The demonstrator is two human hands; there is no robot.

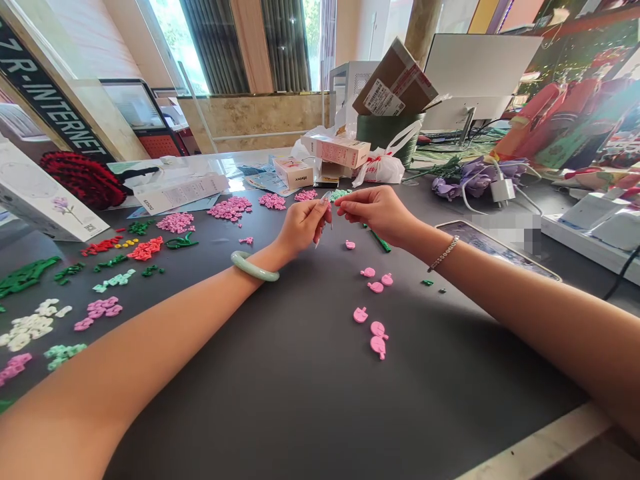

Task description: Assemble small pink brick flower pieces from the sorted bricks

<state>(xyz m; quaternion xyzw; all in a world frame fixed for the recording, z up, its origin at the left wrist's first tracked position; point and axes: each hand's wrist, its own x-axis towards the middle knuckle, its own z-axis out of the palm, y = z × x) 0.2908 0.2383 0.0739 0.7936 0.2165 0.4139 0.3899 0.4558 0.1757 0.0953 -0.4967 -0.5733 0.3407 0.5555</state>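
Note:
My left hand, with a pale green bangle at its wrist, is closed on a small clear or whitish piece at the centre. Close to its right, my right hand has thumb and fingers pinched together; whatever lies between them is too small to name. Below the hands, several pink round pieces with tabs are scattered down the dark table. A green stick lies just under my right hand. Tiny green bits are near my right wrist.
Piles of pink, white, red and green pieces cover the left side. A tablet lies under my right forearm. Small boxes, purple flowers, a power strip and a monitor stand farther back.

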